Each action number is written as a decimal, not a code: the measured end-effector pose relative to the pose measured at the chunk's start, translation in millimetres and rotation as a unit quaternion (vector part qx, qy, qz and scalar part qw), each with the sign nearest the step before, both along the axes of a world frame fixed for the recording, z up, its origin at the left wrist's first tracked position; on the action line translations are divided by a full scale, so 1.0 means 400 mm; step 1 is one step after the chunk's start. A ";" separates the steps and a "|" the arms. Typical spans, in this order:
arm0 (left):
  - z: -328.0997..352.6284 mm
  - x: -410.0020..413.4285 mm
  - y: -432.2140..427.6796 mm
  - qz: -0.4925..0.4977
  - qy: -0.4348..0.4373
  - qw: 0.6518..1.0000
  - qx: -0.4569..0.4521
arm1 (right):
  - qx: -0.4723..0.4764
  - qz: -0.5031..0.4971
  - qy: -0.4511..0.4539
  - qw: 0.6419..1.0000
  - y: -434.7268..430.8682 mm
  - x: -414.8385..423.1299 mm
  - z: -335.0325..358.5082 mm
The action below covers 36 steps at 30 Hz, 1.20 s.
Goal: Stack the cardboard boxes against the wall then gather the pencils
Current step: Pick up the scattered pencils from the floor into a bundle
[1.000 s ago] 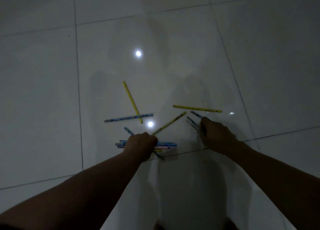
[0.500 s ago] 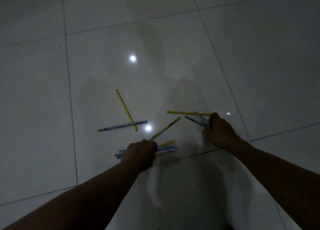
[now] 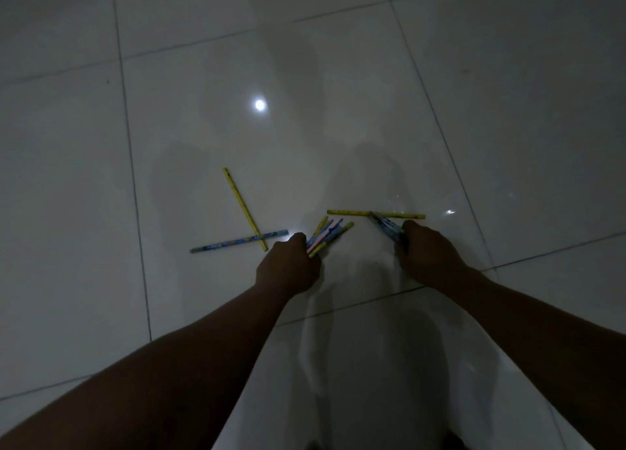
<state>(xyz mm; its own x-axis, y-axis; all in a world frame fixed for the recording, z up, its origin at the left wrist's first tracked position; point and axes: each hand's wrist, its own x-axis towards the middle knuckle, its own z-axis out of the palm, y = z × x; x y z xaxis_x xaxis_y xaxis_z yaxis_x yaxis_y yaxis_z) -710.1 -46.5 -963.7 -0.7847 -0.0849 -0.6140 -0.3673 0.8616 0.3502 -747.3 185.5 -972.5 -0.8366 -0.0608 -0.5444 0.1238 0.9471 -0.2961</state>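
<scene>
A dim room with a glossy pale tiled floor (image 3: 508, 94), on which a ceiling lamp shows as a bright round reflection (image 3: 259, 104). No cardboard boxes and no wall are in view, so whether the stacking is done cannot be told from here; the work in hand is plainly the pencils.

Take the long yellow pencil (image 3: 376, 214) lying crosswise on the floor as the landmark. Just below its right half, the right hand (image 3: 428, 258) is closed around a small bunch of blue pencils (image 3: 386, 228), whose tips reach up to touch or cross the yellow one. Below and to the left of its left end, the left hand (image 3: 288, 270) is closed on a mixed bundle (image 3: 327, 238) of yellow, blue and pink pencils, fanned up and to the right out of the fist. Well to the left of the landmark, two more lie loose and crossed: a yellow pencil (image 3: 242, 204) running diagonally over a blue pencil (image 3: 237, 242).

As I judge it, gathering is more than half done: most pencils are already in the hands, and three remain on the floor, the landmark one and the crossed pair.
</scene>
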 end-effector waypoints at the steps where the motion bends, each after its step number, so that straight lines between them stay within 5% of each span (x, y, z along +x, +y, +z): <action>1: -0.004 -0.012 0.004 0.011 -0.004 1.000 0.004 | -0.009 -0.007 0.004 1.000 -0.001 0.003 0.008; 14: -0.037 -0.059 0.046 0.092 -0.016 0.995 0.029 | -0.132 -0.166 -0.024 0.977 0.081 0.033 0.057; 19: -0.024 -0.062 0.061 0.072 -0.022 0.997 0.023 | -0.177 -0.272 -0.024 0.946 0.087 0.033 0.051; 29: -0.033 -0.064 0.071 0.025 -0.018 0.999 -0.025 | -0.197 -0.310 -0.051 0.929 0.074 0.003 0.056; 36: 0.011 -0.065 0.008 0.130 -0.094 0.982 0.097 | -0.253 -0.345 -0.059 0.902 0.014 -0.036 0.085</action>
<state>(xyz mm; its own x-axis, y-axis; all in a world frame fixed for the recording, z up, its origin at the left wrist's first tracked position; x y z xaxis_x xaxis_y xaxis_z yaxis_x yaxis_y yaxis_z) -736.3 -43.2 -959.3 -0.6231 -0.1356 -0.7703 -0.6403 0.6540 0.4029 -761.8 191.2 -938.5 -0.7086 0.1867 -0.6805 0.6909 0.3797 -0.6153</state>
